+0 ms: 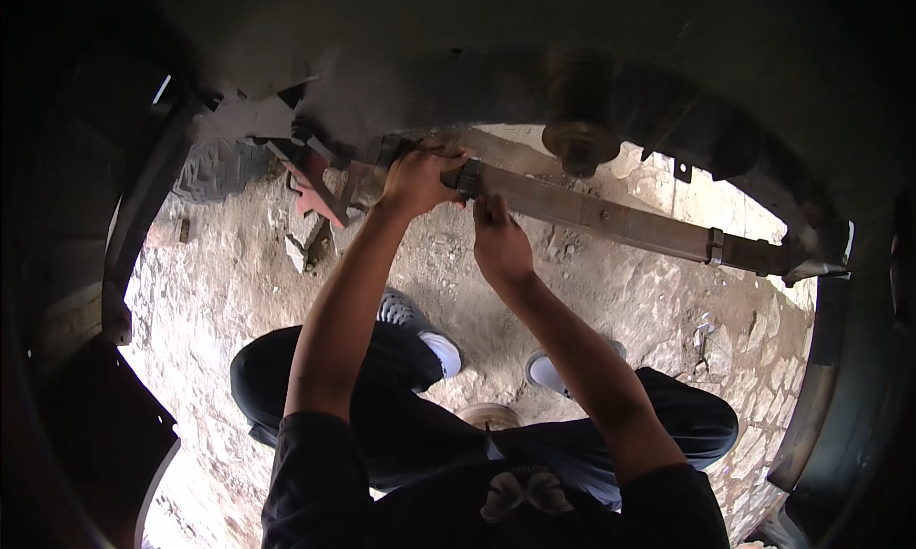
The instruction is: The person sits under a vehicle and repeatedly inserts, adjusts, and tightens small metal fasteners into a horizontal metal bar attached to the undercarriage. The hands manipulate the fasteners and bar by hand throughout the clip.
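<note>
A long rusty leaf spring runs slantwise under a vehicle's dark body, with a dark clamp-like piece around it near its left part. My left hand is wrapped over the spring just left of that piece, thumb and fingers on either side. Close by, just below the spring's edge, my right hand is closed like a fist with its knuckles up against the metal. Whatever it holds is hidden by the fingers. Further right, a metal band circles the spring.
A red stand is beside a tyre at the far left, with a broken stone below. A round rusty bump stop hangs above the spring. Curved body panels close in on both sides. Rough, dusty ground lies underneath.
</note>
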A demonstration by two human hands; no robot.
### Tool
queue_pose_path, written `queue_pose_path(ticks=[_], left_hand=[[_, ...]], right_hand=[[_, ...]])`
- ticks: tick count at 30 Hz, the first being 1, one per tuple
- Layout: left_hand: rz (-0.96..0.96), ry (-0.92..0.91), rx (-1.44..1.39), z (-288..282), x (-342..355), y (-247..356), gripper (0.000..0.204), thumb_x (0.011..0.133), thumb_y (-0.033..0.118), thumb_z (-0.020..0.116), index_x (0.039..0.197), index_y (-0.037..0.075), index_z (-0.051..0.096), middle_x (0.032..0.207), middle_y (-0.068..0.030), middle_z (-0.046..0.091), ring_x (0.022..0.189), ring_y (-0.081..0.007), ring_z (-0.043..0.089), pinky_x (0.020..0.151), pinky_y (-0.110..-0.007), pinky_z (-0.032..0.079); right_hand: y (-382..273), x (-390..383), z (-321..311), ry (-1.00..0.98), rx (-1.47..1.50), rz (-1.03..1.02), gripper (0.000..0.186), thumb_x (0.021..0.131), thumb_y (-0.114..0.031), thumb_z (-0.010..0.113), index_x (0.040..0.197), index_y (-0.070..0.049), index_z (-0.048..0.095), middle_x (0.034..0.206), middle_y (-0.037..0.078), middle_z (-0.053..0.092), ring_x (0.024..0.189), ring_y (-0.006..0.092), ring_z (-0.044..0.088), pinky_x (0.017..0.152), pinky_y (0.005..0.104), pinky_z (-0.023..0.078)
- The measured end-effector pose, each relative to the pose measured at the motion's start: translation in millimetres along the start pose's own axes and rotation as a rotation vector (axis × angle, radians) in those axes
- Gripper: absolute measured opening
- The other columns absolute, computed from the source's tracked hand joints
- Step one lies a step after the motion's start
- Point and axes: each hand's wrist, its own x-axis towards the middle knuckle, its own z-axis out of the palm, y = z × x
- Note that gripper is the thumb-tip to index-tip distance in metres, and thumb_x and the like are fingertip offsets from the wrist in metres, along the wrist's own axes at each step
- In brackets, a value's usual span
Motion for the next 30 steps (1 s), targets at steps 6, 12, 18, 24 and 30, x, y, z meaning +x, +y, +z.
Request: queue_pose_path(ticks=[6, 12, 18, 24, 30], left_hand=[[0.053, 0.016, -0.001, -6, -2, 4, 0.072, 0.054, 0.031, 0.093, 0.122, 0.022, 0.072, 0.133, -0.0025, 0.063, 0.122, -0.0250, 0.060, 0.100, -0.040, 0.052], [0.059, 0.043, -0.004, -1, -5, -6, 0.072, 0.052, 0.030, 0.093, 0.120, 0.022, 0.073, 0.129, 0.0018, 0.066, 0.121, -0.0215, 0.060, 0.100, -0.038, 0.052], [0.105, 0.022, -0.027, 3, 0, -7, 0.071, 0.054, 0.030, 0.092, 0.122, 0.022, 0.073, 0.129, -0.0012, 0.067, 0.124, -0.0215, 0.059, 0.102, -0.039, 0.051], [0.068, 0.039, 0.025, -1, -2, -11, 0.071, 0.054, 0.031, 0.092, 0.121, 0.020, 0.073, 0.126, 0.0021, 0.068, 0.123, -0.0213, 0.059, 0.101, -0.038, 0.051], [0.071, 0.077, 0.028, 7, 0, -3, 0.070, 0.054, 0.033, 0.093, 0.120, 0.022, 0.073, 0.128, 0.0019, 0.067, 0.120, -0.0213, 0.060, 0.099, -0.039, 0.052]], right_hand=[[3, -3, 3, 0.179, 0.100, 0.015, 0.040, 0.092, -0.002, 0.049, 0.132, 0.000, 0.055, 0.109, 0.019, 0.057, 0.084, 0.0392, 0.068, 0.069, 0.0470, 0.060], [8, 18, -12, 0.220, 0.233, 0.027, 0.033, 0.091, -0.001, 0.052, 0.121, -0.004, 0.064, 0.112, 0.020, 0.059, 0.091, 0.0411, 0.068, 0.073, 0.0488, 0.058], [13, 70, -15, 0.122, 0.253, 0.180, 0.031, 0.094, -0.006, 0.052, 0.124, -0.002, 0.061, 0.112, 0.023, 0.057, 0.090, 0.0431, 0.067, 0.075, 0.0515, 0.056], [5, 34, 6, 0.189, 0.072, -0.006, 0.032, 0.090, 0.001, 0.051, 0.120, -0.002, 0.061, 0.110, 0.025, 0.056, 0.095, 0.0447, 0.066, 0.074, 0.0523, 0.057], [20, 63, -6, 0.148, 0.272, 0.237, 0.031, 0.092, -0.002, 0.051, 0.121, -0.003, 0.061, 0.108, 0.025, 0.058, 0.089, 0.0445, 0.067, 0.073, 0.0494, 0.058]])
